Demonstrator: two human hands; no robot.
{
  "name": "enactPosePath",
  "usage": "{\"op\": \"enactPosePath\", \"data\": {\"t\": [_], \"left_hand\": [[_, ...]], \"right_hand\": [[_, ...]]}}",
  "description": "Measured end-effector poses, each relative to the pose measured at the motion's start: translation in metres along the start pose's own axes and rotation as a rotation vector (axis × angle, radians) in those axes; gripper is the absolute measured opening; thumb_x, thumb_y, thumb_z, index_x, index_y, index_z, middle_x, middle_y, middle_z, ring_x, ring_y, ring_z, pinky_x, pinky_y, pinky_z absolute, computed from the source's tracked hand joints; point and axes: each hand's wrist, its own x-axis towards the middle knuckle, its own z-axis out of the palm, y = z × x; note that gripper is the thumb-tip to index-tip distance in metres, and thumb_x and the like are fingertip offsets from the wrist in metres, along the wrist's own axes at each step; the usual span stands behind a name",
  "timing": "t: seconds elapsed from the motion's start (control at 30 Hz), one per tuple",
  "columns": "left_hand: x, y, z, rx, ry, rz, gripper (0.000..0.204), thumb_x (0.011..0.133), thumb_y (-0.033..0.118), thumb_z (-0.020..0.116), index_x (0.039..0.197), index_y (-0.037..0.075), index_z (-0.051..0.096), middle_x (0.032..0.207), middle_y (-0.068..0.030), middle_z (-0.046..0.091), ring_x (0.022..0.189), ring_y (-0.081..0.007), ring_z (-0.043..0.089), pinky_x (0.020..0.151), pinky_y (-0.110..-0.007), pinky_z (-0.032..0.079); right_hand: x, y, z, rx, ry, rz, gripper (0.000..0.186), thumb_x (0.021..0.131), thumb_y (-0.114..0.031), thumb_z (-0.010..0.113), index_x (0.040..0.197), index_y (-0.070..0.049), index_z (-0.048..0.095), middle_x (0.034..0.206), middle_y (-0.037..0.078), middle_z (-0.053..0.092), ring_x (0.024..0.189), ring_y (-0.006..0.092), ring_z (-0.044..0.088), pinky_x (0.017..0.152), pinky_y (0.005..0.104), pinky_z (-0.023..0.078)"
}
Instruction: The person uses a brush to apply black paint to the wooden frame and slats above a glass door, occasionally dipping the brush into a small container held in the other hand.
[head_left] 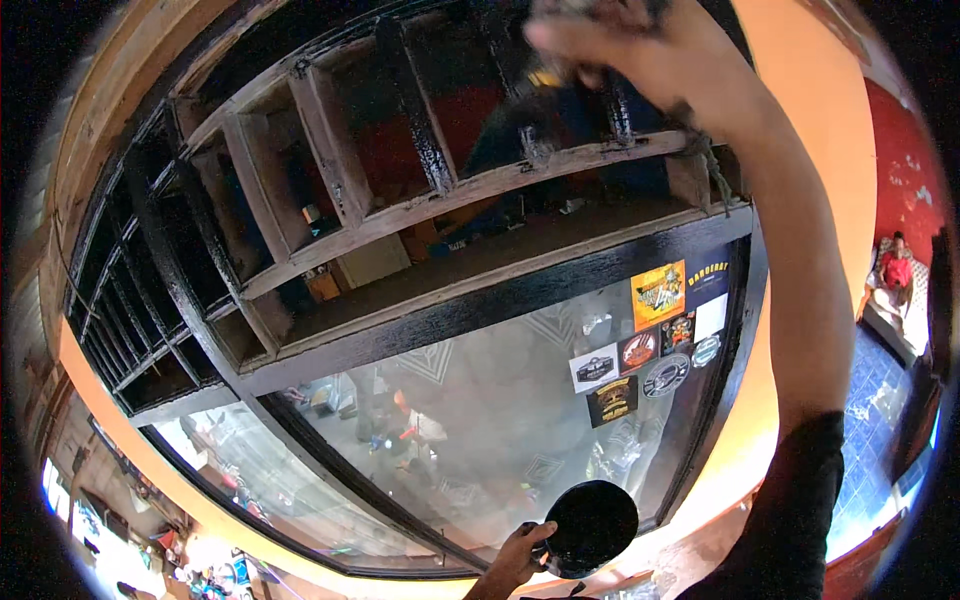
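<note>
My left hand (515,561) is closed on the rim of a round container of black paint (593,528), low in front of the window. High up, my right hand (615,35) is raised to the upper slats and blurred. Its fingers are closed around what looks like a paintbrush (543,78), of which a yellow part shows. Around it is the wooden lattice (335,150) above the window. Some slats carry wet, glossy black paint (430,160); others show bare, dusty brown wood. A black-painted beam (500,300) runs beneath the lattice.
Below the beam is a large glass pane (480,420) with several stickers (637,345) at its right side. Orange wall (820,60) borders the frame. At the far right, a person in red (895,270) is on a light seat above a blue tiled floor (875,400).
</note>
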Motion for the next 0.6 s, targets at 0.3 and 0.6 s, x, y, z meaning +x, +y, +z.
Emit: {"op": "enactPosePath", "data": {"t": [0.3,0.6], "left_hand": [[0.006,-0.01,-0.012,-0.041,0.014,-0.057,0.048,0.082,0.037,0.073,0.106,0.0,0.053,0.093,-0.0084,0.056,0.084,-0.0218,0.054,0.066,-0.041,0.05],[0.006,-0.006,-0.023,-0.064,-0.016,-0.047,0.046,0.082,0.033,0.075,0.108,0.001,0.053,0.095,-0.0079,0.058,0.085,-0.0221,0.059,0.065,-0.041,0.053]], "right_hand": [[0.035,0.016,0.04,-0.445,0.498,-0.87,0.012,0.087,-0.001,0.064,0.089,0.002,0.053,0.073,0.009,0.049,0.06,0.0139,0.05,0.052,0.0257,0.039],[-0.044,0.003,0.037,-0.635,0.008,-0.624,0.026,0.082,-0.005,0.073,0.103,-0.004,0.058,0.093,0.005,0.066,0.086,0.0116,0.064,0.075,0.0276,0.051]]}}
